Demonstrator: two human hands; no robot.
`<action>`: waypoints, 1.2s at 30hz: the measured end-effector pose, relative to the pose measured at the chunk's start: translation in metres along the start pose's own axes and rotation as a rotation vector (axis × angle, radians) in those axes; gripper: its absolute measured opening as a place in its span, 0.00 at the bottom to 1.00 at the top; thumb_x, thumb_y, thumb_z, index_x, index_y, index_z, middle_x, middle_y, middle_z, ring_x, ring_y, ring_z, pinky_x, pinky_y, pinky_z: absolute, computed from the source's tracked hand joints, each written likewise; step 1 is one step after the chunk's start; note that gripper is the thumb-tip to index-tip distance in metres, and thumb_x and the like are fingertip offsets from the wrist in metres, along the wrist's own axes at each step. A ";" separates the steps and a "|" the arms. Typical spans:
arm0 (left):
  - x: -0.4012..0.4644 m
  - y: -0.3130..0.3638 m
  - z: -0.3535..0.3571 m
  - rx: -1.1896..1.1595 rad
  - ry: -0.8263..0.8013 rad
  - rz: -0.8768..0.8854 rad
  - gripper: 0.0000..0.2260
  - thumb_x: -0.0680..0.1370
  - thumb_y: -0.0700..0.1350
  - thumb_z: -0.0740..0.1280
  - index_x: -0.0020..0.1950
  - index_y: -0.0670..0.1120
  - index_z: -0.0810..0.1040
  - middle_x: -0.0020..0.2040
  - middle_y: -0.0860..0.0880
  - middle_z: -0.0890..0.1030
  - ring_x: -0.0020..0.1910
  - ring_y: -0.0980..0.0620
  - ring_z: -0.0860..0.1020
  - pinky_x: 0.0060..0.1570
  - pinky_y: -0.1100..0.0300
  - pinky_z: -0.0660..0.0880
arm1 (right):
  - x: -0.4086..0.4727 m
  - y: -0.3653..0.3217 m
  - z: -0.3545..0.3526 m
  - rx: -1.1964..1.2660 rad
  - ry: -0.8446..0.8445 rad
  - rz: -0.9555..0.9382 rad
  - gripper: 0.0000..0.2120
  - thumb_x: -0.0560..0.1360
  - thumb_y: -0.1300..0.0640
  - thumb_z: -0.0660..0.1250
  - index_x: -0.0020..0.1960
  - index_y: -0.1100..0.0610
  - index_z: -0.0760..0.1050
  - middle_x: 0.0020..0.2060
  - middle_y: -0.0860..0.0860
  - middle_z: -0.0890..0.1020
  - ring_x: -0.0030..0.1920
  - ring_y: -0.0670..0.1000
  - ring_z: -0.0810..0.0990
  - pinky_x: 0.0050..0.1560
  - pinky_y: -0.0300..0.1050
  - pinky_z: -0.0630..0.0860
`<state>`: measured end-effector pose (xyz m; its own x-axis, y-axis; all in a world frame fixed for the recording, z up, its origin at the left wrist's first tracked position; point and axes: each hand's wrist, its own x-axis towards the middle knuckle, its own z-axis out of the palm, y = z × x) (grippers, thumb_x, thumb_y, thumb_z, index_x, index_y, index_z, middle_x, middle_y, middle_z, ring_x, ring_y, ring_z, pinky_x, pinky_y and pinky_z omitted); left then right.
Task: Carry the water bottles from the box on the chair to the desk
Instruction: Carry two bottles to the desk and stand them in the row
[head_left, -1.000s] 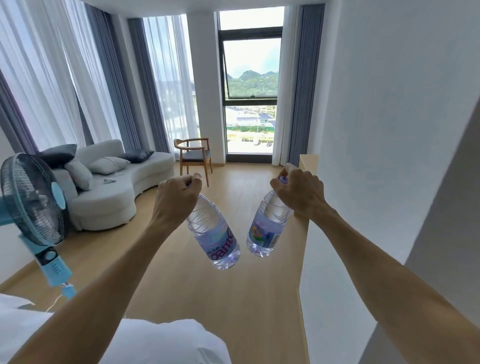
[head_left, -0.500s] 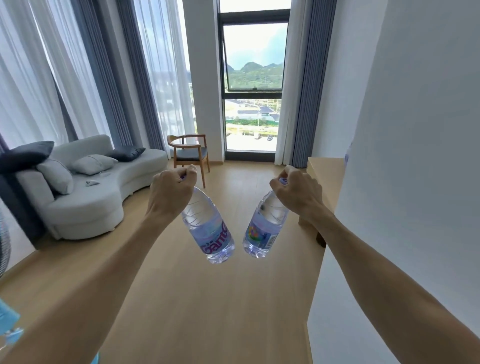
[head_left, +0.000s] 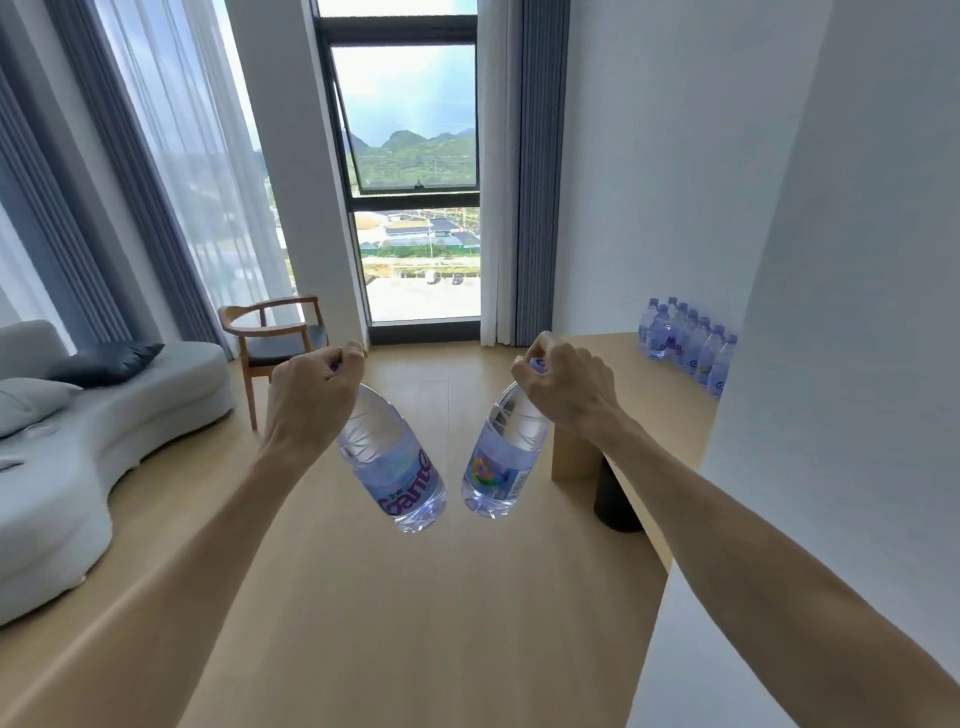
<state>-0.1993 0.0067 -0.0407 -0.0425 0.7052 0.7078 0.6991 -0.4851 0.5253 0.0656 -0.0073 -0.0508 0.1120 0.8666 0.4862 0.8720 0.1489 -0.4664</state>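
Water bottles (head_left: 685, 340) on the desk (head_left: 649, 410) have now come into view.

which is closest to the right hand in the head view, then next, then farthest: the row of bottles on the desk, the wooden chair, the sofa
From the right hand:
1. Row of bottles, on the desk at right.
2. Wooden chair, across the floor, left of the window.
3. Sofa, far left.

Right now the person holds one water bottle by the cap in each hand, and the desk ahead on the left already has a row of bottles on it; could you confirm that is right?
Not quite: the desk with the row of bottles stands on the right, as the head view shows. The left hand and right hand each hold a bottle by the cap.
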 end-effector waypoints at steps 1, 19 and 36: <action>0.013 -0.007 0.014 -0.004 -0.006 0.000 0.24 0.82 0.46 0.60 0.24 0.44 0.65 0.21 0.49 0.65 0.23 0.52 0.64 0.28 0.62 0.60 | 0.016 0.008 0.008 -0.008 0.003 0.013 0.08 0.77 0.49 0.62 0.45 0.53 0.71 0.34 0.49 0.78 0.33 0.51 0.76 0.34 0.43 0.69; 0.263 -0.111 0.287 -0.005 -0.105 0.016 0.23 0.82 0.47 0.59 0.27 0.41 0.70 0.23 0.46 0.69 0.25 0.50 0.68 0.29 0.60 0.63 | 0.328 0.174 0.132 -0.030 0.001 0.060 0.09 0.76 0.47 0.61 0.45 0.52 0.71 0.34 0.49 0.79 0.34 0.52 0.77 0.36 0.46 0.71; 0.465 -0.185 0.574 -0.176 -0.308 0.125 0.23 0.81 0.48 0.58 0.29 0.40 0.60 0.23 0.48 0.62 0.24 0.52 0.60 0.28 0.56 0.59 | 0.546 0.327 0.212 -0.141 0.041 0.333 0.08 0.75 0.46 0.62 0.44 0.51 0.71 0.36 0.49 0.79 0.38 0.56 0.77 0.38 0.46 0.68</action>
<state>0.0619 0.7214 -0.0797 0.2709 0.7444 0.6102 0.5506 -0.6399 0.5361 0.3109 0.6155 -0.0941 0.4172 0.8365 0.3552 0.8413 -0.2076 -0.4992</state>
